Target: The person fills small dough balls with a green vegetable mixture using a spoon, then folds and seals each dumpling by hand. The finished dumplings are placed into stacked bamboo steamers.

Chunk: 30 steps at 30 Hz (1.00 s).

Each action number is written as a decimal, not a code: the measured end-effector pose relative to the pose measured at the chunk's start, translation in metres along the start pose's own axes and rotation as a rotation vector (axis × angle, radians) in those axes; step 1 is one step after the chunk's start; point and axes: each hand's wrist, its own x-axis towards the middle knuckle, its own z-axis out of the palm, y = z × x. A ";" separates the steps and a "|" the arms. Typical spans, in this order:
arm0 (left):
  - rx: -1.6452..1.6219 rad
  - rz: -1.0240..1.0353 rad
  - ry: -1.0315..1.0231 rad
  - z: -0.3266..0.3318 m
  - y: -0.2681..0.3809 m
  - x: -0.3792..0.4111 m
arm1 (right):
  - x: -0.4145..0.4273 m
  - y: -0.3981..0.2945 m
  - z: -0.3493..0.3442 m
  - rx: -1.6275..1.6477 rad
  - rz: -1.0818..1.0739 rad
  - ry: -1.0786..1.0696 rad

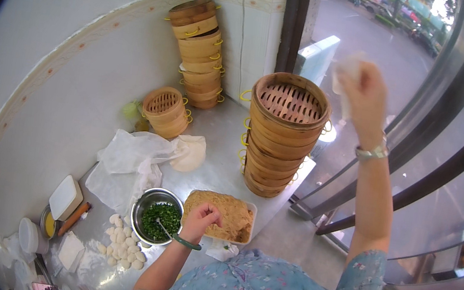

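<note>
My left hand (201, 220), a green bangle at its wrist, hovers over the near left part of a plastic tub (253, 224) of tan minced filling (222, 206). Its fingers are curled together, and nothing shows in them. Raised far out to the right, my right hand (364, 90) pinches a thin, pale sheet (344, 83), blurred. Left of the tub, a steel bowl (138, 203) holds chopped greens (160, 215) and a spoon (163, 228). Small dough pieces (124, 246) lie beside it. A tall stack of bamboo steamers (284, 139) stands beyond the tub, its slatted top basket bare.
More bamboo steamers (200, 59) stand in the corner, with a shorter stack (166, 112) nearby. White cloths (131, 157) and a round pale cloth (189, 153) lie on the metal table. A wooden-handled tool (75, 218) and white containers (66, 198) sit left. Window frames curve at right.
</note>
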 end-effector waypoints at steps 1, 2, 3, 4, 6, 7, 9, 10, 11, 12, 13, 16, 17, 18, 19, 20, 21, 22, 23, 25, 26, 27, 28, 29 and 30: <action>-0.002 0.019 0.012 0.001 0.001 -0.004 | 0.011 0.010 0.015 -0.148 -0.085 -0.045; -0.010 0.039 0.021 0.002 0.001 -0.007 | 0.018 0.022 0.028 -0.241 -0.004 -0.247; -0.002 0.045 0.057 0.001 0.000 -0.012 | 0.020 0.036 0.041 -0.330 0.079 -0.452; 0.006 0.048 0.093 -0.002 0.000 -0.019 | 0.016 0.044 0.054 -0.413 0.037 -0.595; 0.018 0.057 0.153 -0.008 -0.001 -0.034 | 0.009 0.049 0.064 -0.469 -0.033 -0.925; -0.010 0.046 0.190 -0.014 -0.005 -0.039 | 0.008 0.047 0.064 -0.328 0.031 -0.915; -0.068 0.019 0.251 -0.023 -0.013 -0.046 | 0.013 0.042 0.056 -0.126 0.210 -0.913; -0.112 -0.008 0.285 -0.028 -0.016 -0.049 | 0.014 0.037 0.055 -0.147 0.301 -0.929; -0.134 -0.016 0.303 -0.030 -0.019 -0.052 | 0.016 0.031 0.052 -0.168 0.393 -0.943; -0.154 -0.021 0.309 -0.032 -0.021 -0.052 | 0.017 0.028 0.048 -0.196 0.485 -0.945; -0.173 -0.026 0.314 -0.033 -0.022 -0.052 | 0.017 0.033 0.047 -0.149 0.459 -0.889; -0.192 -0.011 0.302 -0.035 -0.025 -0.049 | 0.013 0.049 0.046 -0.121 0.304 -0.776; -0.179 -0.017 0.291 -0.033 -0.026 -0.046 | 0.009 0.051 0.045 -0.179 0.202 -0.776; -0.166 -0.018 0.283 -0.032 -0.026 -0.042 | 0.006 0.052 0.045 -0.235 0.096 -0.776; -0.153 -0.020 0.276 -0.030 -0.026 -0.039 | 0.003 0.054 0.044 -0.298 0.030 -0.798; -0.131 -0.020 0.263 -0.027 -0.024 -0.036 | -0.001 0.057 0.042 -0.360 -0.036 -0.820; -0.111 -0.021 0.253 -0.023 -0.023 -0.034 | -0.003 0.055 0.042 -0.421 -0.103 -0.845; -0.092 -0.023 0.244 -0.021 -0.022 -0.032 | -0.003 0.053 0.042 -0.522 -0.068 -0.882; -0.100 -0.017 0.230 -0.022 -0.023 -0.030 | -0.003 0.049 0.041 -0.552 -0.071 -0.886; -0.114 -0.010 0.203 -0.023 -0.023 -0.029 | -0.004 0.043 0.041 -0.608 -0.076 -0.895; -0.089 -0.022 0.204 -0.022 -0.021 -0.029 | -0.006 0.041 0.040 -0.660 -0.064 -0.879; -0.062 -0.026 0.212 -0.021 -0.013 -0.029 | -0.007 0.040 0.041 -0.706 -0.061 -0.862; -0.035 -0.031 0.221 -0.021 -0.006 -0.026 | -0.008 0.039 0.042 -0.751 -0.059 -0.844; 0.010 -0.011 0.212 -0.023 -0.002 -0.022 | -0.009 0.038 0.041 -0.759 -0.031 -0.856; 0.055 0.012 0.207 -0.027 0.003 -0.019 | -0.008 0.034 0.039 -0.765 -0.009 -0.868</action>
